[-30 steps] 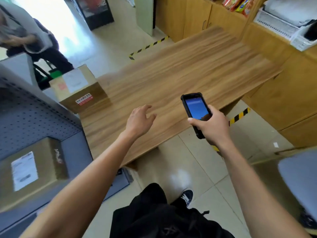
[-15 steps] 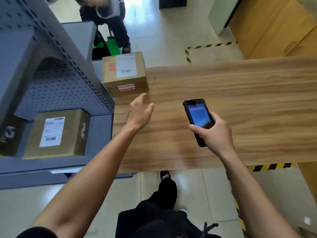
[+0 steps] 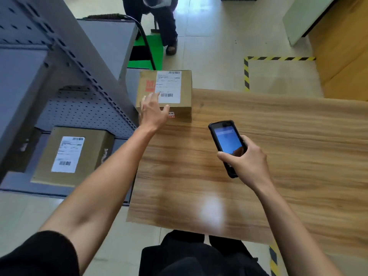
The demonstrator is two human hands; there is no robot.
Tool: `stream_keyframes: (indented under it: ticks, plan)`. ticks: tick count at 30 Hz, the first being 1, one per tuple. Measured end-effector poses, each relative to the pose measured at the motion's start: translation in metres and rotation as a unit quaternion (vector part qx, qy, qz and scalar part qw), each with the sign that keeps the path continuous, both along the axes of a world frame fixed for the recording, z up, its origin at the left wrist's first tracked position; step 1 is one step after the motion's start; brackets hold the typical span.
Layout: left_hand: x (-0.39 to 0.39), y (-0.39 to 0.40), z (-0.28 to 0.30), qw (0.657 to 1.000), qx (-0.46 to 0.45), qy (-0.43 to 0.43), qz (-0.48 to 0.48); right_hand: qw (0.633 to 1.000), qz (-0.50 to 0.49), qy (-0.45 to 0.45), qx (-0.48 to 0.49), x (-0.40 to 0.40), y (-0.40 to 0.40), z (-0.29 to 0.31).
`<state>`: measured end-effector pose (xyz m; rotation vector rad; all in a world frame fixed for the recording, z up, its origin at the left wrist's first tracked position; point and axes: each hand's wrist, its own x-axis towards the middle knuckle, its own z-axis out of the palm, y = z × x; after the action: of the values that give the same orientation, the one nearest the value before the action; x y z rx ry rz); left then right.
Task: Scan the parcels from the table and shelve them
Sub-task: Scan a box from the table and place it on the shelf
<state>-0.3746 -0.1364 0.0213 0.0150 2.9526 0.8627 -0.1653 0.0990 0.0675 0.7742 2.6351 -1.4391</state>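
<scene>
A brown cardboard parcel (image 3: 184,90) with a white shipping label stands at the far left corner of the wooden table (image 3: 278,156). My left hand (image 3: 153,112) reaches over its near left edge with the fingers spread, touching or just above the top. My right hand (image 3: 247,162) grips a black handheld scanner (image 3: 226,142) with a lit blue screen, held above the table to the right of the parcel. A second labelled parcel (image 3: 73,156) lies on the lower level of the grey metal shelf (image 3: 39,76) at the left.
Another person (image 3: 157,14) stands beyond the shelf on the tiled floor, next to a green item (image 3: 147,50). Yellow-black floor tape (image 3: 247,74) marks an area behind the table. Wooden cabinets (image 3: 342,46) stand at the far right. My own legs are below the table edge.
The view has swung left and closer to the parcel. My left hand has moved forward from above the bare table onto the parcel's near edge. The scanner stays in my right hand.
</scene>
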Motion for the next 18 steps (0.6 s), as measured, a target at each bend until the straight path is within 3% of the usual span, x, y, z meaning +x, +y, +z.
stream_keyframes:
  ticks: [18]
  plan:
    - [-0.08,-0.001,-0.031,0.99,-0.066,-0.086,0.089,0.996,0.092,-0.016,-0.004,-0.079,0.022,-0.016]
